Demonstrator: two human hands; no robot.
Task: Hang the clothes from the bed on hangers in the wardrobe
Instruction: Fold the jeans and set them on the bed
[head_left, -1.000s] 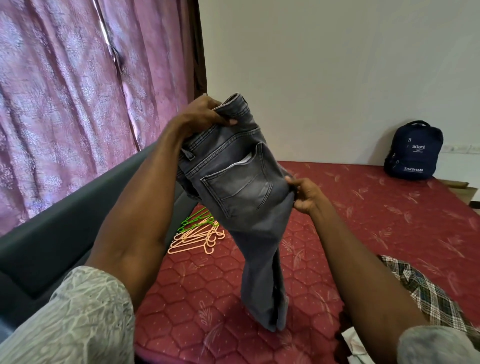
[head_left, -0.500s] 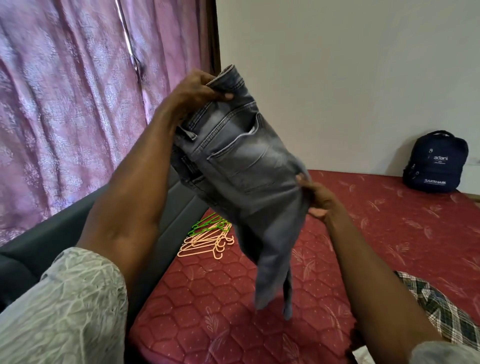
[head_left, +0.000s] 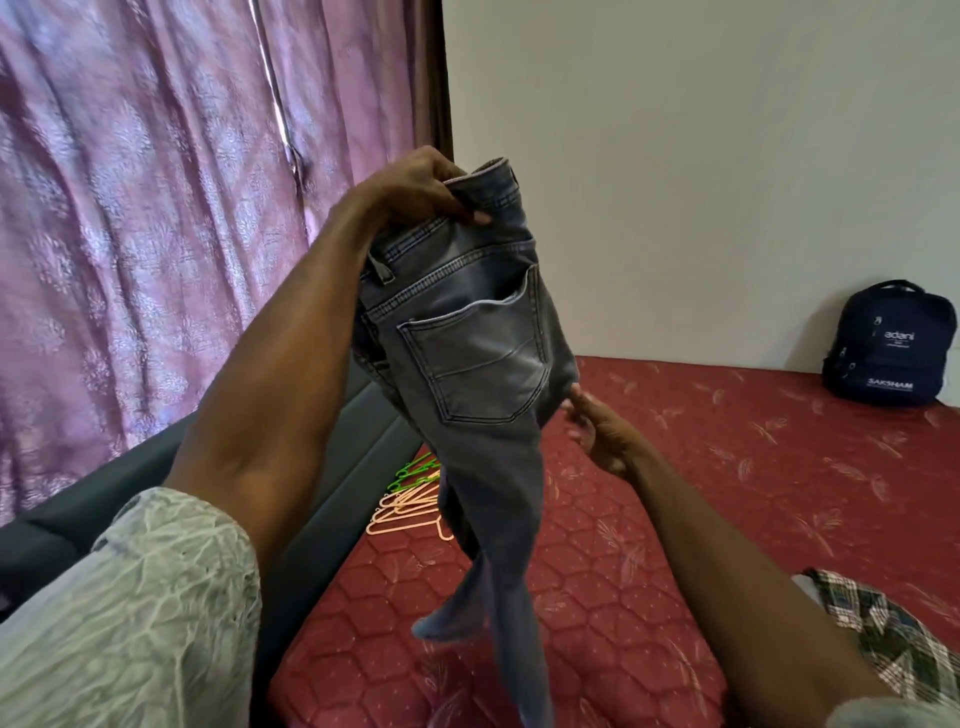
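A bedroom — red mattress (head_left: 727, 493), pink curtains (head_left: 156, 234), backpack (head_left: 891, 358).

Soft daylight glowed through the pink curtains (head_left: 156, 208) at left, leaving the room evenly lit. Wide-angle distortion bent the edges; the jeans' (head_left: 483, 364) lower legs were motion-blurred.

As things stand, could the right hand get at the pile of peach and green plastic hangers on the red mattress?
Probably not directly: the right hand touches the hanging grey denim jeans, which hang between it and the hangers.
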